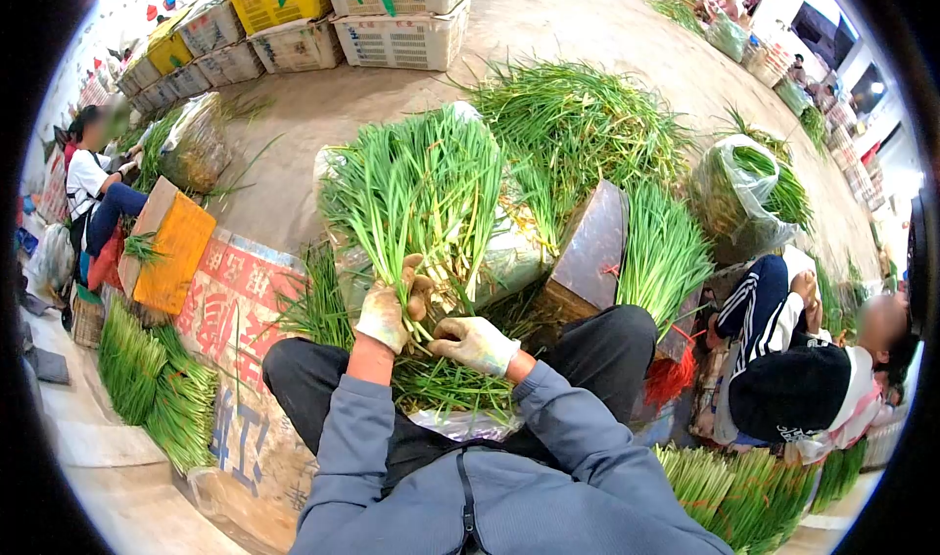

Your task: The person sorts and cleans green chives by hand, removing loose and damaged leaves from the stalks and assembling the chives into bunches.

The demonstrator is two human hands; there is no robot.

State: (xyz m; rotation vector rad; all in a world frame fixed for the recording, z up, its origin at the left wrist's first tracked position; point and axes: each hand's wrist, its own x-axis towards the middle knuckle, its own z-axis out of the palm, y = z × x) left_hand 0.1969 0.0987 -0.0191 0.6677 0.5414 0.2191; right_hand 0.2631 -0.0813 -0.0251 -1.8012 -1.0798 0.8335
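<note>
Gripping green stalks (390, 237) low with left hand (384, 318), likely leaving ends (419, 340) handy for right hand (475, 345), curling in close; can't tell if pinching.

Grey-blue jacket (529, 491), dark front zip (466, 501), black trousers (605, 354), pale stained gloves (477, 346)

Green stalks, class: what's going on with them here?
The person's left hand holds some green stalks near their lower ends. The right hand is close beside those ends; whether it grips any is unclear. A loose pile lies ahead, and a neater bundle is to the right.
</note>
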